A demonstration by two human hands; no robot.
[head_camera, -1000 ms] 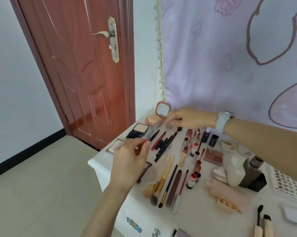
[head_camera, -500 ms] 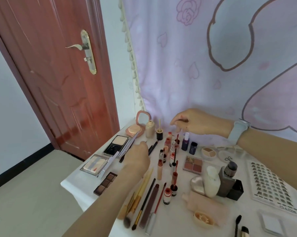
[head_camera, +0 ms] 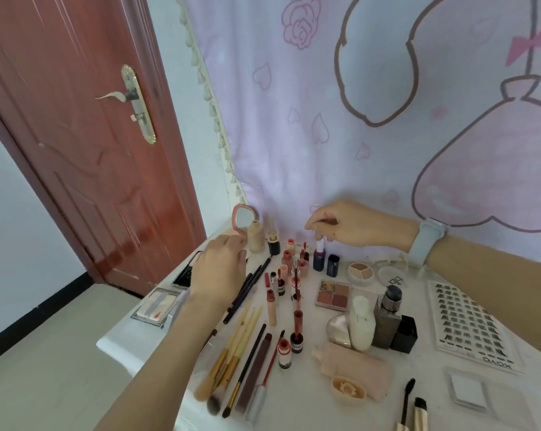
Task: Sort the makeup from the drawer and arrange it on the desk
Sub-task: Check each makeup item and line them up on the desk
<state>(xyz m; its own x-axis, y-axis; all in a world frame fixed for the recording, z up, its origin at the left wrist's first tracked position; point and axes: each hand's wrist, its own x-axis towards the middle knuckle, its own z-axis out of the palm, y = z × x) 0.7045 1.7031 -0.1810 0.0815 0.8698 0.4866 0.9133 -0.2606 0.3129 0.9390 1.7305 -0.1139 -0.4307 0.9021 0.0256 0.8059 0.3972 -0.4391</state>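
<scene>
Makeup lies grouped by kind on desk (head_camera: 294,396): brushes (head_camera: 231,353) near, lip tubes (head_camera: 294,275) far. Right hand (head_camera: 353,223) pinches small dark item above purple bottle (head_camera: 319,258), probably placing; left hand (head_camera: 221,270) hovers, grip unclear.

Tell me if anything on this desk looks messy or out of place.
Mostly tidy rows. One oddity: the open palette at the desk's left edge shows a red smear on its pale pan. The pink bottle lies on its side.
</scene>
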